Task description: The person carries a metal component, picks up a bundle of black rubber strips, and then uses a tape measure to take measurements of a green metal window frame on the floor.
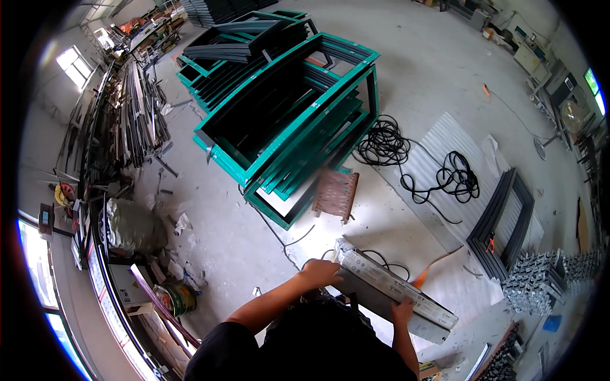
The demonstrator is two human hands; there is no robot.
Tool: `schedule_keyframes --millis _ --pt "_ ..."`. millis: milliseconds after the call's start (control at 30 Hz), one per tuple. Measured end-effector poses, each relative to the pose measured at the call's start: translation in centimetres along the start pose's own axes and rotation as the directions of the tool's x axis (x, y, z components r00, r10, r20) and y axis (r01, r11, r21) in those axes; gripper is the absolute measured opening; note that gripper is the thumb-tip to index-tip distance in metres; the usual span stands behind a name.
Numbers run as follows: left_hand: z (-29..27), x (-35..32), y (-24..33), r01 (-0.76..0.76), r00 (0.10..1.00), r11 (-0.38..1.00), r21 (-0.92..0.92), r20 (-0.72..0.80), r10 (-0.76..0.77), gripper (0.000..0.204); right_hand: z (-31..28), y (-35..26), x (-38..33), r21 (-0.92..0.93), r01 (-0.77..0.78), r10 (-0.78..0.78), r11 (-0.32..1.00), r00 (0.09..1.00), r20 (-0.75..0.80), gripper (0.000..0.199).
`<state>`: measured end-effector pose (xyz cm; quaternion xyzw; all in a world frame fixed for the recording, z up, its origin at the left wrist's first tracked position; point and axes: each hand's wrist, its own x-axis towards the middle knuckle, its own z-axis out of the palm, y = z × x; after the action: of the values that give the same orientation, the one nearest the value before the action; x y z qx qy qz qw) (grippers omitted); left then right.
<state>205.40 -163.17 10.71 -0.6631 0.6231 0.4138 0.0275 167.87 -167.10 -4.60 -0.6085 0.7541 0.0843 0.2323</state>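
A long, straight grey piece with a pale printed face [397, 287] lies slantwise in front of me, its left end farther away than its right. It looks like a boxy profile or a narrow carton; I cannot tell which. My left hand [321, 274] is closed at its left end, with the fingertips partly hidden. Toward the right part, my right hand [402, 311] grips the near edge, thumb on top. Just beyond the piece stands a small stool with a woven brown seat [335, 192]. A stack of green-edged window frames [289, 149] rises behind the stool.
Black cable coils [384, 143] lie right of the frames. Farther right, dark grey frames [502, 222] rest on a pale sheet, near stacked metal parts [530, 282]. Long profiles [136, 114] and a large sack [133, 225] line the left side. A bucket [175, 298] stands at lower left.
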Motion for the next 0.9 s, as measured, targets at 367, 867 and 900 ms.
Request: schedule_keyframes --millis 367,867,900 --pt "2.4 3.1 -0.6 -0.029 0.996 0.998 0.062 -0.082 0.034 0.036 -0.5 -0.1 0.9 0.017 0.032 -0.032 0.999 0.999 -0.014 0.072" --pt "10.8 7.9 -5.0 0.208 0.973 0.958 -0.199 -0.058 -0.223 0.055 6.7 12.3 -2.9 0.658 -0.661 0.789 0.361 0.593 0.163 0.084" --pt "11.0 8.3 -5.0 0.216 0.969 0.956 -0.197 -0.077 -0.235 0.055 7.2 13.0 -3.3 0.763 -0.636 0.679 0.113 0.61 0.408 0.085"
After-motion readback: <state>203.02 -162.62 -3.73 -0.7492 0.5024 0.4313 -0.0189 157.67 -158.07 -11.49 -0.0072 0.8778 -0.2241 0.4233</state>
